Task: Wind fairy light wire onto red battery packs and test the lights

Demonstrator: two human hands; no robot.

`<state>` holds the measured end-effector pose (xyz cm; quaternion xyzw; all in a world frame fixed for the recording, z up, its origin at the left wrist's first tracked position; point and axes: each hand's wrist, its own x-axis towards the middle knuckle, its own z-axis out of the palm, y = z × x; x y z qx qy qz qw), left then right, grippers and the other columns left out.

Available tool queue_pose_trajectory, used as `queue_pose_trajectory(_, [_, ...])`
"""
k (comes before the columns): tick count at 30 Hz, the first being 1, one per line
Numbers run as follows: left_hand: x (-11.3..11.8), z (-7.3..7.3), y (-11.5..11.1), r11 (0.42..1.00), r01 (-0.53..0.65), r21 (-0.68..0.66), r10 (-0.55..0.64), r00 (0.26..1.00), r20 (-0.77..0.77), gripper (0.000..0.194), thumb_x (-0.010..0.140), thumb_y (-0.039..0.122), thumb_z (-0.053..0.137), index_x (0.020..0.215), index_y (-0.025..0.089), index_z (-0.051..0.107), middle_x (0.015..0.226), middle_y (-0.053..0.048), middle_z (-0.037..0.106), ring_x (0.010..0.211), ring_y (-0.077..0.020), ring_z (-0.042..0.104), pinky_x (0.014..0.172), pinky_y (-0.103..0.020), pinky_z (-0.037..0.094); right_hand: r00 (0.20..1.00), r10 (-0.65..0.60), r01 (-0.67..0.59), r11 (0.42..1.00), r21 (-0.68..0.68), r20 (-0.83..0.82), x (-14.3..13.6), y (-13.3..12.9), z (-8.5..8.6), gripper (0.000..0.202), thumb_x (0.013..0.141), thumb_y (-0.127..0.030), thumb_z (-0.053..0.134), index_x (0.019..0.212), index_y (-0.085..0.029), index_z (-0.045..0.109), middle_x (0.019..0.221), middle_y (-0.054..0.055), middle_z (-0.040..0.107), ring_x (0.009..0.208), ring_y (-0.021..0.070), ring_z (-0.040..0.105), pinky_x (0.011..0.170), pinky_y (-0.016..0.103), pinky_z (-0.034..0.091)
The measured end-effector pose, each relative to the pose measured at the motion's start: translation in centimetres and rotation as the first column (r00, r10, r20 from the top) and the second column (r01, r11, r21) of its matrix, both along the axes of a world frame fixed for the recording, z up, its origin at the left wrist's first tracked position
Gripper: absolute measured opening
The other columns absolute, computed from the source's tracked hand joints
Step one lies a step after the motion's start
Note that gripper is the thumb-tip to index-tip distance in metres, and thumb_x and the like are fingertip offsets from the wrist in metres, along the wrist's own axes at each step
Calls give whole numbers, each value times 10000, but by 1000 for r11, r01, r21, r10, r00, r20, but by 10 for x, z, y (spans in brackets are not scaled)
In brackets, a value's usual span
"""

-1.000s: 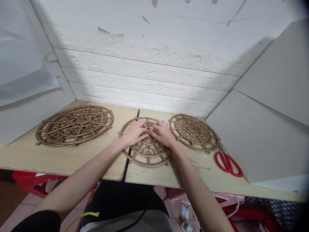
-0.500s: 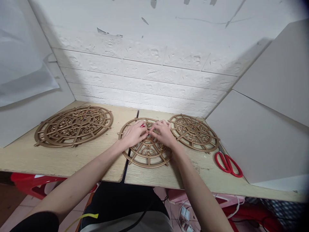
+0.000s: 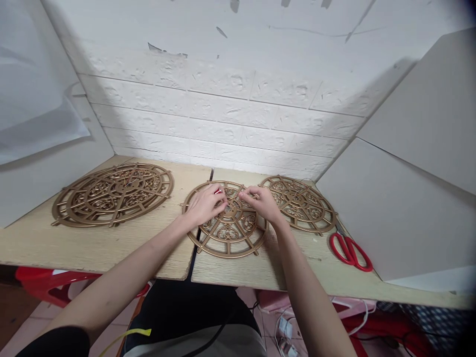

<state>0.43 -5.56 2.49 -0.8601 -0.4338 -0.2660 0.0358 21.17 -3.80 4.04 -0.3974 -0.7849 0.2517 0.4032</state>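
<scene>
In front of me a round gold-coloured openwork panel [image 3: 229,249], with scrollwork between its spokes, lies flat across the seam of the table. My left hand [image 3: 206,204] rests over its upper left part, fingers curled round a small red object [image 3: 218,191] that mostly hides inside the grip. Over the upper right part of the panel is my right hand [image 3: 260,202], its thumb and forefinger pinched together. Something thin seems to run between the fingertips near the hub, too fine to make out.
Similar gold panels [image 3: 111,223] lie stacked at the left, and another gold panel [image 3: 320,230] lies at the right. Red-handled scissors [image 3: 349,252] lie beside the white board [image 3: 409,218]. A white brick-patterned wall [image 3: 223,119] closes off the back of the wooden table [image 3: 148,248].
My right hand has moved to the right, away from my left hand, uncovering the hub of the panel. The left hand stays nearly in place with the small red object.
</scene>
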Motion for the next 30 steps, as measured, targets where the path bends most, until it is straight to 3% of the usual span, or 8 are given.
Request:
queue_pose_trajectory(4, [0, 1, 0, 1000, 0, -11, 0, 1000, -6, 210, 873, 306, 475, 844, 201, 655, 996, -43, 578, 868, -169, 548, 626, -278, 403, 972, 51, -87, 985, -152, -228, 1, -4, 4, 289, 780, -422, 632, 641, -170, 652, 777, 45, 691, 797, 190, 614, 767, 306, 441])
queue_pose_trajectory(8, [1, -1, 1, 1000, -1, -21, 1, 1000, -13, 222, 877, 317, 471, 842, 203, 659, 985, -44, 573, 866, -169, 547, 657, -278, 413, 895, 112, -246, 931, -269, -432, -5, -8, 3, 268, 772, -421, 651, 651, -182, 658, 889, 52, 713, 931, 200, 620, 892, 336, 425])
queue_pose_trajectory(13, [0, -3, 3, 1000, 3, -12, -3, 1000, -15, 238, 883, 327, 460, 861, 213, 669, 961, -45, 566, 845, -168, 546, 654, -279, 410, 826, 146, -359, 881, -308, -545, -12, -7, -1, 238, 741, -422, 690, 741, -185, 708, 872, 55, 713, 859, 180, 622, 874, 329, 444])
queue_pose_trajectory(25, [-1, -6, 4, 998, 69, 3, -69, 997, 17, 225, 887, 314, 456, 855, 205, 650, 966, -54, 571, 882, -174, 542, 694, -288, 435, 734, -22, -232, 931, -282, -678, -14, -1, -3, 276, 610, -315, 791, 831, -195, 677, 777, 25, 712, 715, 141, 631, 748, 296, 500])
queue_pose_trajectory(30, [-1, -6, 5, 998, 69, -12, -69, 998, 8, 217, 886, 317, 462, 851, 201, 642, 980, -54, 564, 891, -174, 536, 714, -283, 438, 651, -110, -180, 939, -293, -751, -13, 0, 1, 416, 566, -296, 805, 913, -209, 593, 725, -1, 703, 591, 107, 578, 633, 257, 484])
